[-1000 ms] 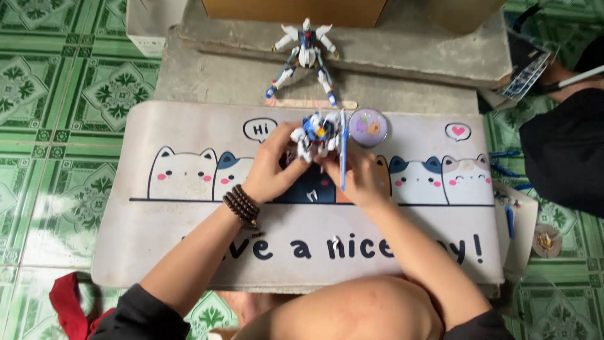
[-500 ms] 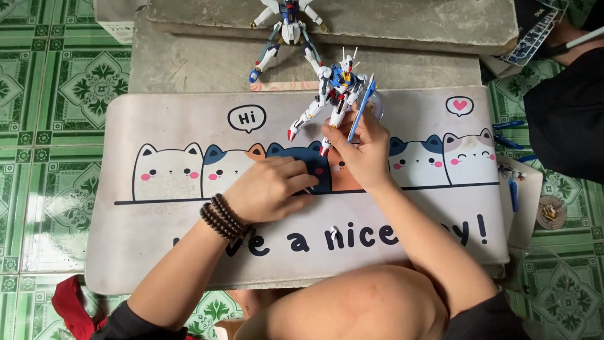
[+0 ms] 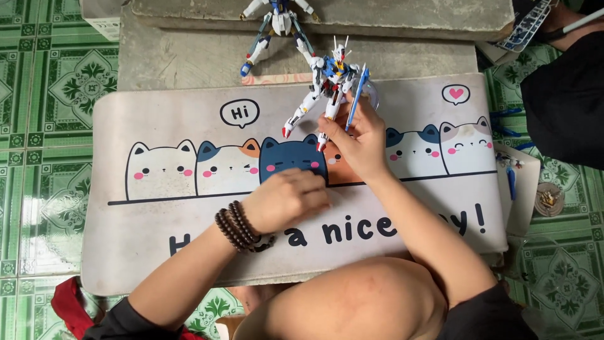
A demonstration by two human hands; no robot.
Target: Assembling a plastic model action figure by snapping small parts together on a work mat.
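Right grip (image 3: 353, 135) pinching white-and-blue robot model (image 3: 324, 85) and thin blue tool (image 3: 355, 94), raised above cat-print mat (image 3: 157, 252). Left grip (image 3: 289, 198) curled loosely, resting knuckles-up on mat, just below-left of right grip. Second robot model (image 3: 277, 25) lying beyond, well apart.

floor: green patterned tiles (image 3: 38, 82) | surface: grey concrete slab (image 3: 182, 56) | light: even daylight

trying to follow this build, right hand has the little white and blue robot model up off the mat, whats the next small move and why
Probably lower the white and blue robot model onto the cat-print desk mat. The right hand grips only its leg while also pinching a blue stick tool, and the left hand rests on the mat, giving no support.
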